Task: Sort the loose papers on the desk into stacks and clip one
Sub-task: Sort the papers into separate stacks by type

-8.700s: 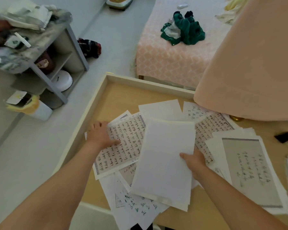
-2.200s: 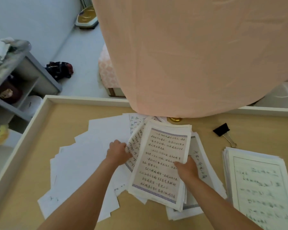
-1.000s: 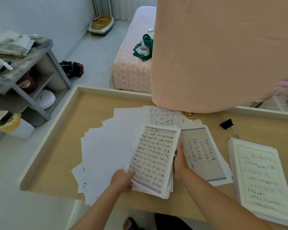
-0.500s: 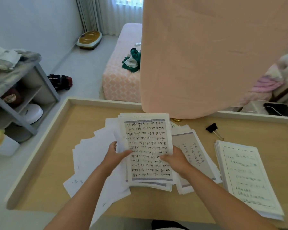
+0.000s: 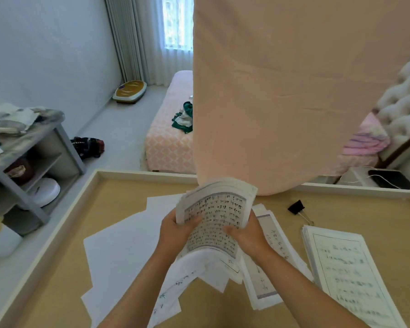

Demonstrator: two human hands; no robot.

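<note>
A bundle of handwritten sheets (image 5: 217, 209) is lifted off the wooden desk (image 5: 118, 200) and bent upward at its far end. My left hand (image 5: 175, 230) grips its left edge and my right hand (image 5: 246, 233) grips its right edge, thumbs on the written face. Blank white sheets (image 5: 126, 247) lie spread on the desk at the left. A thinner pile of bordered sheets (image 5: 268, 268) lies under my right wrist. A neat stack of written pages (image 5: 346, 268) sits at the right. A black binder clip (image 5: 297, 208) lies behind that stack.
A large pink lampshade (image 5: 294, 91) hangs over the desk's far side and hides part of it. The desk has a raised pale rim (image 5: 57, 223). Left of it stands a grey shelf unit (image 5: 31, 162); a pink bed (image 5: 168, 138) lies beyond.
The bundle that lay flat between my hands half a second ago is now raised off the desk and curled upward. Earlier I was gathering scattered written sheets into it.
</note>
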